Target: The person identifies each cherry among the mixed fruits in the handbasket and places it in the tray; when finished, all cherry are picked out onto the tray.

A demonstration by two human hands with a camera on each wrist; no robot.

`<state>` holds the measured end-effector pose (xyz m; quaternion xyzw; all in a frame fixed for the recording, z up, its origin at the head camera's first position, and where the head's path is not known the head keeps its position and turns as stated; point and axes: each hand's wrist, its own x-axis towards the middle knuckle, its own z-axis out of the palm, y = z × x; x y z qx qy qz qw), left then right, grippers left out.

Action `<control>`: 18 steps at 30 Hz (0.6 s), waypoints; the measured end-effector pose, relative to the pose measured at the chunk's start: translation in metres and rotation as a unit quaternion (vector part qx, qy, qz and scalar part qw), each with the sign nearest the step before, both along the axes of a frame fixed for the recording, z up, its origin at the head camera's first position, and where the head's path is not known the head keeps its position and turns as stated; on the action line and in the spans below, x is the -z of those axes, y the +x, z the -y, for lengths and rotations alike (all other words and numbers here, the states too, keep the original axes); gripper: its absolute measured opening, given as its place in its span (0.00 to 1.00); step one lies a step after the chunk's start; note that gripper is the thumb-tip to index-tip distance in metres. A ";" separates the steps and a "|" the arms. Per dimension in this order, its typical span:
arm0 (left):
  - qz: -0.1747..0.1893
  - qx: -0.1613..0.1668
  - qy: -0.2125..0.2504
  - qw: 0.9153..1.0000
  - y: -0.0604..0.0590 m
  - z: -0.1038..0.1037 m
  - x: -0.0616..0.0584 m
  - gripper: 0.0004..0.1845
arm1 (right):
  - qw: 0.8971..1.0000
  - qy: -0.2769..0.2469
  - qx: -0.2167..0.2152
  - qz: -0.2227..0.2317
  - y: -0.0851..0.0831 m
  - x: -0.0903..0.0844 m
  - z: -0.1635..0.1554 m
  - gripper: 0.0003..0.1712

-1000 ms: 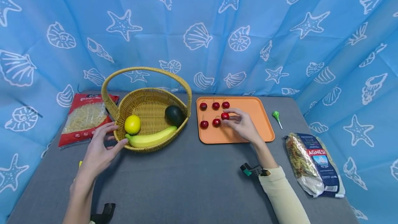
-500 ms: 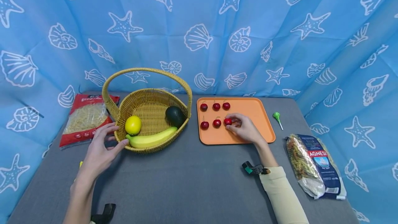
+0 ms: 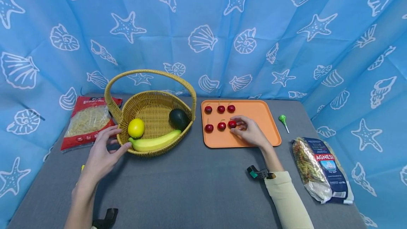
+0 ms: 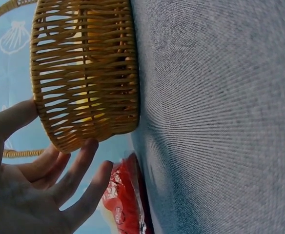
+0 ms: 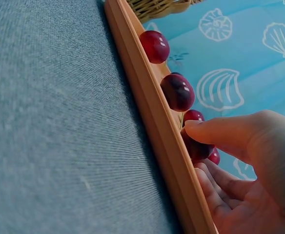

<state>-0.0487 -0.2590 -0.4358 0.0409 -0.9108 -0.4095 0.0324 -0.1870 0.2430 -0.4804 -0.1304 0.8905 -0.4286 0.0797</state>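
Since a second ago my right hand (image 3: pixel 251 132) has been coming down with the cherry (image 3: pixel 232 124), from just above the near row to the floor of the orange tray (image 3: pixel 270 130), and over the last half second it has hardly shifted. Now I am pinching that cherry between thumb and fingertips (image 5: pixel 201 127), the other fingers curling loosely behind it. It is sitting as the third in the near row, just beside two other cherries (image 3: pixel 215 127), with three more (image 3: pixel 219 109) lining up in the far row. In the right wrist view the tray's raised rim (image 5: pixel 152 117) is running past my thumb, and the cherry is showing dark red right under it.

My left hand (image 3: pixel 101 151) is staying where it was, fingers spread and relaxed, cupping the near left side of the wicker basket (image 3: pixel 152 107). Thumb and fingertips are touching the woven wall (image 4: pixel 84 73). Inside the basket a lemon (image 3: pixel 136 128), a banana (image 3: pixel 154 141) and an avocado (image 3: pixel 178 118) are lying.

On the grey table (image 3: pixel 190 186) a red pasta bag (image 3: pixel 87 121) is lying left of the basket, a green lollipop (image 3: pixel 282 119) right of the tray, and a blue pasta bag (image 3: pixel 322 167) near my right sleeve.
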 end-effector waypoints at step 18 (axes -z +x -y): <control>-0.012 0.009 -0.036 0.999 -0.001 0.001 -0.001 0.36 | 1.000 -0.019 0.000 -0.011 0.002 -0.001 -0.002 0.28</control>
